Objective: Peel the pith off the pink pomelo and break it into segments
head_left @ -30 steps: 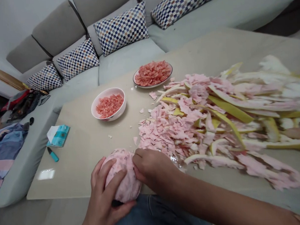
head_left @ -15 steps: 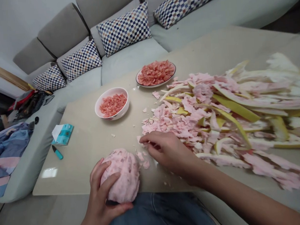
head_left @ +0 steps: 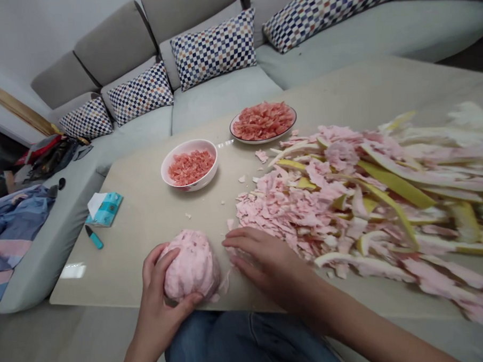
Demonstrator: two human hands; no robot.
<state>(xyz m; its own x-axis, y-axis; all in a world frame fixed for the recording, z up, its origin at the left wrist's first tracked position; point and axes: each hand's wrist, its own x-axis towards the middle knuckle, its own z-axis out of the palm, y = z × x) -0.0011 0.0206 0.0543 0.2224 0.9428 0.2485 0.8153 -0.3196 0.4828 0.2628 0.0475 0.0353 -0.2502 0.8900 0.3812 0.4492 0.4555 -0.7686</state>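
Observation:
My left hand (head_left: 156, 305) is wrapped round a peeled pink pomelo (head_left: 190, 265) that rests on the near edge of the beige table (head_left: 143, 217). My right hand (head_left: 264, 260) lies just right of the fruit with its fingers stretched out flat on the table, touching small pink scraps. Right beside it begins a big heap of pink pith and yellow peel strips (head_left: 346, 198) covering the right side of the table.
A white bowl (head_left: 189, 165) and a plate (head_left: 263, 124), both with red pomelo flesh, stand farther back. A teal tissue pack (head_left: 104, 208) and a small teal object (head_left: 94, 237) lie at the left. A grey sofa with checked cushions (head_left: 214, 49) runs behind.
My right hand left the pomelo, reached to the edge of the pith heap, then came back near the fruit with fingers flat. The left hand kept hold of the pomelo.

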